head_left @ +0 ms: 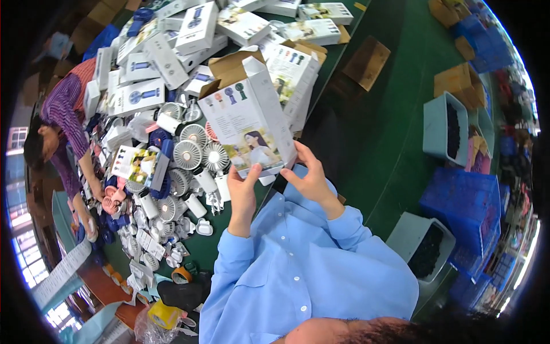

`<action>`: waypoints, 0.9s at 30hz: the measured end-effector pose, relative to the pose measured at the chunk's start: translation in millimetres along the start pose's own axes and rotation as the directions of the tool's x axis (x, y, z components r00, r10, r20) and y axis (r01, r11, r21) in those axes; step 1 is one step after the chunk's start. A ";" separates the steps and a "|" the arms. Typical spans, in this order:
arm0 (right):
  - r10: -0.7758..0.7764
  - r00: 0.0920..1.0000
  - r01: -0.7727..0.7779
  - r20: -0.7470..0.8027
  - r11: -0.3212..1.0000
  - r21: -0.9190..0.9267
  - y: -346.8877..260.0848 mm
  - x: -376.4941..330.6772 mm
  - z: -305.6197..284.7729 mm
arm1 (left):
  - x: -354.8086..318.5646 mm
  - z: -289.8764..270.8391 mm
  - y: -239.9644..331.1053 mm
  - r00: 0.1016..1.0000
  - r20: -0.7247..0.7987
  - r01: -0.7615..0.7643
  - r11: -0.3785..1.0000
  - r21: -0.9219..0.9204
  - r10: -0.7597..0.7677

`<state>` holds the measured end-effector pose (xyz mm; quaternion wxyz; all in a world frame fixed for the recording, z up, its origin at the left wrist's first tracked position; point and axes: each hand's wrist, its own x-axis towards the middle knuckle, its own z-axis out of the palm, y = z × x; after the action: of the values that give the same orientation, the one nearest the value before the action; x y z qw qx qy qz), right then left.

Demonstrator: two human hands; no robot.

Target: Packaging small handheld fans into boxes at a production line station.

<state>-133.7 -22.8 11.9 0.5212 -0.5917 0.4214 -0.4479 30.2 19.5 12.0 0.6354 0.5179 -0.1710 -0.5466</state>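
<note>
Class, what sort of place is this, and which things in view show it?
Probably a packing workshop: an open box is held up near a heap of small fans, and blue crates stand off to the right.

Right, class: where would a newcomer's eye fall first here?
First, the open white box at the centre, held between the left fingers and right fingers. Then the small fans heaped to its left, with more boxes piled beyond. At far left, a co-worker leans in.
</note>
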 end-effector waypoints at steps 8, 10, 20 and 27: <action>0.094 0.995 -0.091 -0.021 0.989 0.117 14.4 -7.0 -2.6 | 15.4 4.5 10.6 0.988 0.084 0.130 0.991 0.013 -0.131; 0.123 0.992 -0.114 -0.036 0.977 0.182 18.1 -7.5 -3.7 | 22.7 8.9 15.6 0.986 0.117 0.112 0.990 0.086 -0.122; 0.164 0.979 -0.099 -0.117 0.897 0.430 5.9 13.9 1.9 | 56.7 41.6 42.0 0.947 0.317 -0.049 0.961 0.273 -0.042; 0.311 0.948 -0.265 -0.074 0.894 0.360 12.2 59.0 5.9 | 118.1 51.6 37.1 0.864 0.174 -0.370 0.360 0.856 0.473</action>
<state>-114.0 -79.6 4.8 0.6492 -0.3916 0.4522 -0.4699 49.6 -112.8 23.0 0.4107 0.7309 -0.5164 -0.1744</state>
